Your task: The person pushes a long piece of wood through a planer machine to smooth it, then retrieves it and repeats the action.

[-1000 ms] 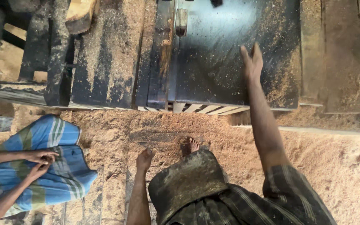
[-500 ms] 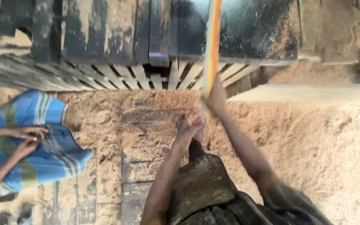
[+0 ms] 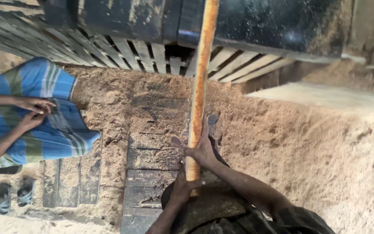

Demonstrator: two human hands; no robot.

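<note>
I see my right hand [image 3: 203, 149] and left hand [image 3: 182, 185] both closed around a long wooden strip [image 3: 200, 86] running toward twelve o'clock onto the dark table [image 3: 278, 21].

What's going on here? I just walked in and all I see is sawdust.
A person holds a long wooden plank on edge with both hands: the right hand grips it higher up, the left hand clasps its near end. The plank's far end lies over the dark saw table. Sawdust covers the floor. At left, a second person in a blue checked cloth has hands together.
</note>
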